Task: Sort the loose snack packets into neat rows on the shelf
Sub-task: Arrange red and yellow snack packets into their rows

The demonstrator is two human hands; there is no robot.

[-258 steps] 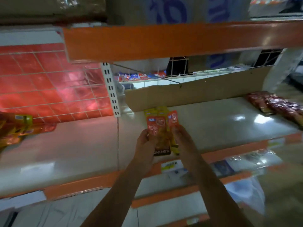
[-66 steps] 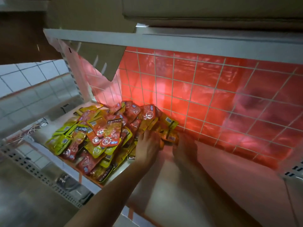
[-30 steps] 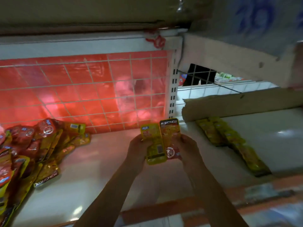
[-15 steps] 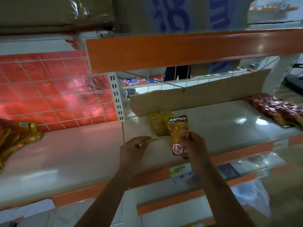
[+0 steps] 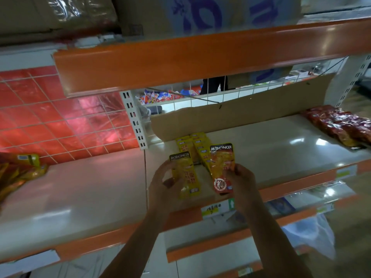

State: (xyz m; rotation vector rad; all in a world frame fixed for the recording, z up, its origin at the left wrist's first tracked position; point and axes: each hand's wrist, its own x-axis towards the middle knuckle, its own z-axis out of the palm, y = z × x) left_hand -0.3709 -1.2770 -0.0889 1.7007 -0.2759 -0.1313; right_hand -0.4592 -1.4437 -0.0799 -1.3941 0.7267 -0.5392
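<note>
Two packets, head view: left hand (image 5: 166, 189) grips yellow packet (image 5: 186, 177), right hand (image 5: 241, 181) grips orange packet (image 5: 221, 169), both over the shelf (image 5: 281, 149) beside the started row (image 5: 192, 145).
Risk: I reckon slick film slips and knocks that row crooked.
Mix-up: orange landing among yellows.

Take the two hands as the dial's centre. The left hand (image 5: 166, 189) holds a flat yellow foil packet (image 5: 186, 175); just beside it, at 3 o'clock, the right hand (image 5: 241, 183) holds a red-and-yellow foil packet (image 5: 221, 167). At 12 o'clock a row of flat yellow packets (image 5: 192, 145) lies on the pale glossy shelf board (image 5: 281, 149), reaching back to the brown cardboard strip (image 5: 251, 115) at its rear. A row of dark red packets (image 5: 341, 125) lies at 2 o'clock, a loose heap of foil packets (image 5: 18, 169) at 9 o'clock, both well apart. A white perforated metal upright (image 5: 134, 121) stands at 11 o'clock.
</note>
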